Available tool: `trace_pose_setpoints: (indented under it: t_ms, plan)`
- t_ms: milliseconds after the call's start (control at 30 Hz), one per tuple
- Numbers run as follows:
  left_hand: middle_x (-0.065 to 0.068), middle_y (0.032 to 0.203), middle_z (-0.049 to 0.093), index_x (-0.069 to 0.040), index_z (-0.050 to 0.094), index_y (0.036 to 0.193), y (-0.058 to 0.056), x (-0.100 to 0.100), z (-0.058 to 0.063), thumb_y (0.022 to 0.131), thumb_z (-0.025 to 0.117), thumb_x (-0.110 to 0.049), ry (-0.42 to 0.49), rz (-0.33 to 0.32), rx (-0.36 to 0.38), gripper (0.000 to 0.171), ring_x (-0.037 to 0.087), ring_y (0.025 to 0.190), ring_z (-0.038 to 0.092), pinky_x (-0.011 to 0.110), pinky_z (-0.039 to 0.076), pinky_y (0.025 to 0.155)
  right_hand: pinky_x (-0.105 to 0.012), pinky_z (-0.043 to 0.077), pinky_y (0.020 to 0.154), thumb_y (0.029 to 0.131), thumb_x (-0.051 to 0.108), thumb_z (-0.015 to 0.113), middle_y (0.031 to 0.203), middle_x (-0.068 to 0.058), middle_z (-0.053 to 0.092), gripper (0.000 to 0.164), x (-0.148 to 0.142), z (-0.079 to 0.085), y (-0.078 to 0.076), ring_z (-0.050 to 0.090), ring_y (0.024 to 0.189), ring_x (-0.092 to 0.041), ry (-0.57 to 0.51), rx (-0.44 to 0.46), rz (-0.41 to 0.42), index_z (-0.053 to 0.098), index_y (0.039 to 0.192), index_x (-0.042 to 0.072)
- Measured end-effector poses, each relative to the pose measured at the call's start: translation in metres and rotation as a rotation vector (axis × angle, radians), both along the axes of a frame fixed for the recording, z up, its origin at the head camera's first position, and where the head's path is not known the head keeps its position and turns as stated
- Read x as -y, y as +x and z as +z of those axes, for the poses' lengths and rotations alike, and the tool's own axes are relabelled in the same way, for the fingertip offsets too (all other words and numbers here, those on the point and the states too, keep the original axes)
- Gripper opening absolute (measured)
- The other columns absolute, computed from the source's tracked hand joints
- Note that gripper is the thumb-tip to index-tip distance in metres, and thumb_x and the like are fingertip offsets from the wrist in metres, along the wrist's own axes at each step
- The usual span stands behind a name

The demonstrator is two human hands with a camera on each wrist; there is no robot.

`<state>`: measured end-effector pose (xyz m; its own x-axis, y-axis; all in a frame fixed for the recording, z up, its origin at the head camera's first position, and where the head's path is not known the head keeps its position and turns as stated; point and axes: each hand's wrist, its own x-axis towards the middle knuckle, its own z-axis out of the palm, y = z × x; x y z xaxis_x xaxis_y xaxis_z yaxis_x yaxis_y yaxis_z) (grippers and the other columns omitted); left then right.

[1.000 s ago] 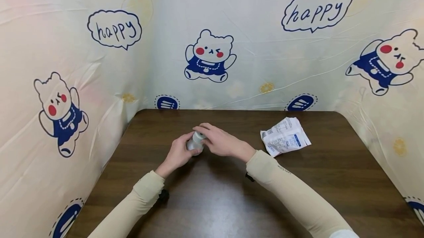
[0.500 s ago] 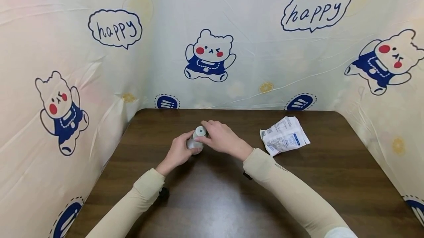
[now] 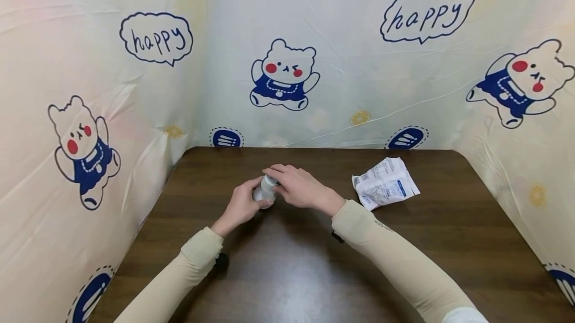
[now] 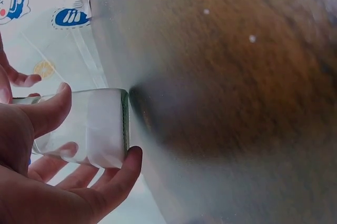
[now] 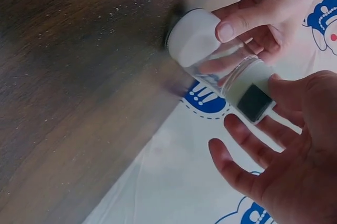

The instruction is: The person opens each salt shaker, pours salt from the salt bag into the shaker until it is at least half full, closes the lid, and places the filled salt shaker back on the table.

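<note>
A small clear glass bottle (image 3: 263, 194) with white contents at its base stands on the wooden table. My left hand (image 3: 242, 205) grips its body, thumb on one side and fingers round the other, as the left wrist view shows on the glass (image 4: 105, 124). Its pale cap (image 5: 241, 88) carries a dark square patch and sits at the bottle's neck. My right hand (image 3: 302, 188) pinches this cap between thumb and forefingers. In the right wrist view two other fingers (image 5: 231, 166) of that hand extend away from it. From the head view the fingers partly cover the cap.
A crumpled white printed packet (image 3: 387, 184) lies on the table (image 3: 296, 273) to the right of the hands. Behind and at both sides hangs a pale curtain (image 3: 350, 78) with cartoon bears, meeting the table's edges.
Half a second ago my right hand's thumb lay across the front with the cap's top showing; now its fingers have swung back over the cap. The left hand and bottle stay nearly put.
</note>
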<state>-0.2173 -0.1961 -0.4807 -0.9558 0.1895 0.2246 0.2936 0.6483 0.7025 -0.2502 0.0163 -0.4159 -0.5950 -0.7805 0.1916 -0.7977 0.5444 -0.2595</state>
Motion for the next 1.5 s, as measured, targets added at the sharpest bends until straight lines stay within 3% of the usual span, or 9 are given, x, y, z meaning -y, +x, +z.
trace_pose_setpoints:
  t_ms: [300, 567, 667, 800, 967, 1133, 1367, 1433, 1500]
  plan:
    - [0.02, 0.129, 0.068, -0.001, 0.063, 0.141, -0.001, -0.001, -0.002, 0.083, 0.09, -0.006, 0.003, -0.002, -0.022, 0.064, 0.037, 0.109, 0.065, 0.056, 0.053, 0.091, -0.041, 0.055, 0.083, 0.105, 0.037, 0.067, 0.124, -0.009, 0.066, 0.047, 0.007, 0.005, 0.003, 0.064, 0.105, -0.025, 0.038, -0.047, -0.148, 0.063, 0.141, 0.007]
    - [0.021, 0.131, 0.068, 0.0, 0.061, 0.143, -0.002, 0.0, 0.001, 0.084, 0.09, -0.007, -0.005, 0.005, 0.002, 0.066, 0.036, 0.11, 0.066, 0.055, 0.054, 0.091, -0.034, 0.051, 0.061, 0.101, 0.055, 0.066, 0.091, -0.003, 0.066, 0.049, 0.017, 0.006, 0.001, 0.06, 0.076, -0.019, 0.02, -0.054, -0.27, 0.068, 0.107, 0.007]
    - [0.021, 0.132, 0.067, 0.001, 0.06, 0.144, -0.002, 0.001, 0.002, 0.085, 0.089, -0.008, -0.008, 0.001, 0.007, 0.066, 0.037, 0.11, 0.066, 0.055, 0.054, 0.092, -0.033, 0.054, 0.069, 0.1, 0.054, 0.068, 0.103, -0.005, 0.067, 0.05, 0.017, 0.007, -0.002, 0.062, 0.085, -0.018, 0.013, -0.01, -0.229, 0.068, 0.12, 0.007]
    - [0.021, 0.132, 0.067, -0.001, 0.059, 0.145, -0.001, 0.002, 0.002, 0.087, 0.089, -0.009, -0.016, -0.004, 0.013, 0.066, 0.037, 0.11, 0.066, 0.055, 0.054, 0.091, -0.035, 0.054, 0.093, 0.103, 0.037, 0.07, 0.135, -0.01, 0.062, 0.057, 0.012, 0.007, -0.004, 0.06, 0.114, -0.023, 0.02, 0.064, -0.077, 0.055, 0.15, 0.009]
    - [0.021, 0.13, 0.067, 0.0, 0.06, 0.144, -0.001, 0.001, 0.001, 0.086, 0.089, -0.007, -0.023, -0.005, -0.007, 0.066, 0.037, 0.107, 0.066, 0.055, 0.055, 0.088, -0.035, 0.053, 0.098, 0.103, 0.021, 0.072, 0.139, -0.013, 0.059, 0.055, 0.005, 0.004, -0.004, 0.06, 0.118, -0.024, 0.0, 0.07, 0.0, 0.053, 0.153, 0.009]
    - [0.02, 0.129, 0.068, 0.0, 0.062, 0.142, -0.001, -0.001, 0.0, 0.084, 0.09, -0.007, -0.023, -0.003, -0.02, 0.064, 0.036, 0.107, 0.066, 0.055, 0.054, 0.089, -0.031, 0.055, 0.082, 0.104, 0.031, 0.069, 0.117, -0.01, 0.061, 0.047, 0.005, 0.002, -0.004, 0.061, 0.095, -0.018, -0.001, 0.036, -0.052, 0.059, 0.142, 0.006]
    - [0.02, 0.13, 0.068, -0.001, 0.064, 0.141, -0.002, -0.002, -0.002, 0.083, 0.091, -0.008, -0.019, 0.0, -0.014, 0.064, 0.036, 0.108, 0.066, 0.054, 0.055, 0.091, -0.028, 0.05, 0.06, 0.1, 0.061, 0.064, 0.089, -0.002, 0.063, 0.054, 0.015, -0.004, -0.006, 0.058, 0.072, -0.015, 0.013, -0.019, -0.231, 0.066, 0.107, 0.007]
    - [0.02, 0.13, 0.068, -0.001, 0.064, 0.141, -0.002, -0.002, -0.002, 0.083, 0.091, -0.007, -0.017, 0.001, -0.015, 0.064, 0.036, 0.109, 0.066, 0.055, 0.055, 0.092, -0.029, 0.051, 0.059, 0.1, 0.064, 0.06, 0.088, -0.003, 0.064, 0.057, 0.017, -0.005, -0.006, 0.059, 0.071, -0.016, 0.011, -0.024, -0.258, 0.067, 0.105, 0.007]
    - [0.02, 0.13, 0.068, -0.001, 0.064, 0.141, -0.002, -0.001, -0.002, 0.083, 0.091, -0.008, -0.016, 0.003, -0.015, 0.064, 0.036, 0.109, 0.066, 0.055, 0.054, 0.092, -0.031, 0.054, 0.063, 0.1, 0.064, 0.06, 0.096, -0.005, 0.067, 0.06, 0.017, -0.006, -0.006, 0.062, 0.076, -0.016, 0.0, -0.009, -0.258, 0.068, 0.115, 0.007]
